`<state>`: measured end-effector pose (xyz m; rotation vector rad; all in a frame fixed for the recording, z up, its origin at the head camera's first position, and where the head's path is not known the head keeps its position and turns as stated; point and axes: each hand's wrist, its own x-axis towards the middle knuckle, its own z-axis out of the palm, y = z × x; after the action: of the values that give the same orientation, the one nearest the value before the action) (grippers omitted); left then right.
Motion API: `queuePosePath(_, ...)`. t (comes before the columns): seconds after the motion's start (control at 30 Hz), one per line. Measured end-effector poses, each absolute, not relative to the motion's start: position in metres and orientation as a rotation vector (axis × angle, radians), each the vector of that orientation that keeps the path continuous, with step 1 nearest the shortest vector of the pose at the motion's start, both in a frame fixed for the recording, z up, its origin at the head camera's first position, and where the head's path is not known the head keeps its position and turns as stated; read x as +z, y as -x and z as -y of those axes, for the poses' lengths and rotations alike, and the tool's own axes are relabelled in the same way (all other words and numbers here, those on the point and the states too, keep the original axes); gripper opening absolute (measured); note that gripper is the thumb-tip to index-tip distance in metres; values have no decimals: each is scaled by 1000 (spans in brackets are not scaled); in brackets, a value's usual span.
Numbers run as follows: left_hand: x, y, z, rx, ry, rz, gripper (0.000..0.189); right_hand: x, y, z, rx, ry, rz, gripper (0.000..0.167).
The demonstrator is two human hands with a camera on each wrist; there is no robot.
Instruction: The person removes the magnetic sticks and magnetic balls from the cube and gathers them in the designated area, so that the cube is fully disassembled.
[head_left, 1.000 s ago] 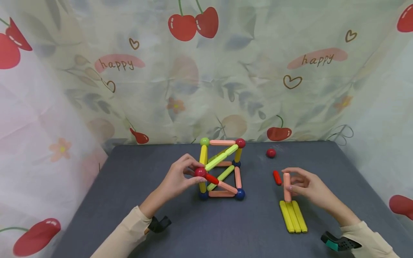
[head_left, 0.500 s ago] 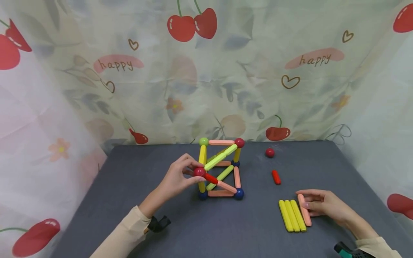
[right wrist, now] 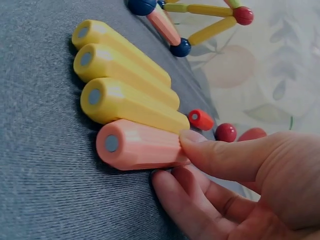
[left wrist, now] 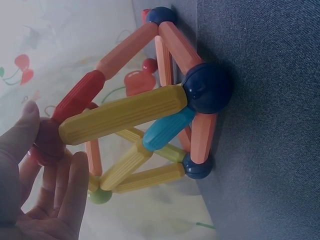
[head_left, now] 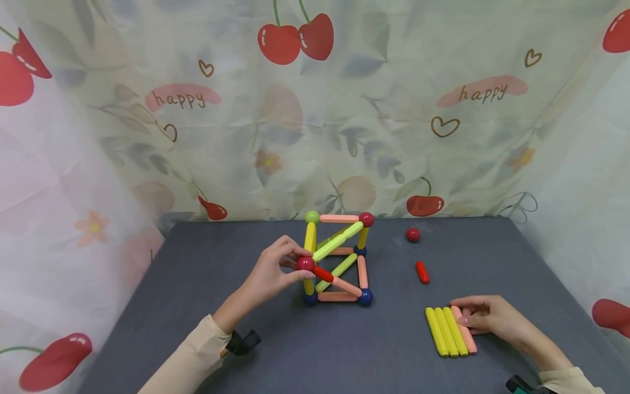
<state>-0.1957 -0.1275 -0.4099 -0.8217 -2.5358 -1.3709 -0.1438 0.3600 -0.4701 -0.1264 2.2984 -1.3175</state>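
My left hand (head_left: 275,268) pinches a red ball (head_left: 305,264) at the near upper corner of a frame of magnetic rods and balls. From that ball run a yellow rod (left wrist: 125,115), a short red rod (left wrist: 80,95) and a light green rod (head_left: 327,247). Dark blue balls (left wrist: 207,88) form the frame's lower corners. Over on the right, my right hand (head_left: 497,317) pinches a pink rod (right wrist: 142,145), thumb on top and fingers beneath. It lies on the table against the last of several yellow rods (right wrist: 135,107), all side by side.
Beyond the row lie a loose short red rod (head_left: 422,272) and a loose red ball (head_left: 413,235). A green ball (head_left: 312,217) tops the frame's back left corner. Behind the dark table (head_left: 236,350) hangs a cherry-print cloth (head_left: 344,137).
My right hand has brought the pink rod from upright above the yellow rods down to their right side, then flush against them. The left hand stays on the red ball.
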Motion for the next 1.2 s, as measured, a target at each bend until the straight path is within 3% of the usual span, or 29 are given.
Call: queuePosePath(1.2,-413,196,125,-1334,823,2515,30,-470,145,-360,-1342,77,-2242,65)
